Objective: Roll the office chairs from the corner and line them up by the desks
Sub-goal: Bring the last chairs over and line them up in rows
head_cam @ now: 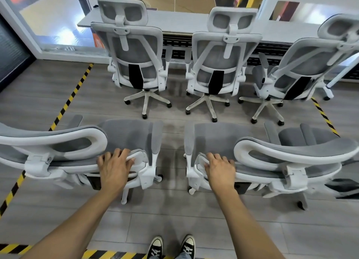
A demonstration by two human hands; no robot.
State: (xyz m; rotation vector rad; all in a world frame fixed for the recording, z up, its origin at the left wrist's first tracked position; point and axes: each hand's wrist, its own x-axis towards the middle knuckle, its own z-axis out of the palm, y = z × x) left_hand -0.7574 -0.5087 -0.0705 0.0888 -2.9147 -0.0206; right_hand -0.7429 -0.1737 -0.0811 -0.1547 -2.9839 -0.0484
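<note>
Two grey-mesh, white-framed office chairs stand just in front of me, backs toward me. My left hand [114, 162] grips the top edge of the left chair's backrest [64, 142]. My right hand [220, 166] grips the top edge of the right chair's backrest [291, 148]. Three more matching chairs stand in a row facing the long grey desk [174, 20]: a left one [134, 52], a middle one [219, 60] and a right one [303, 64], which is turned at an angle.
Yellow-black hazard tape [68, 101] marks the wood-look floor at the left, right and near edge. A glass partition [48, 15] rises at the far left. A narrow gap of floor separates the two near chairs. My black sneakers [171, 247] show at the bottom.
</note>
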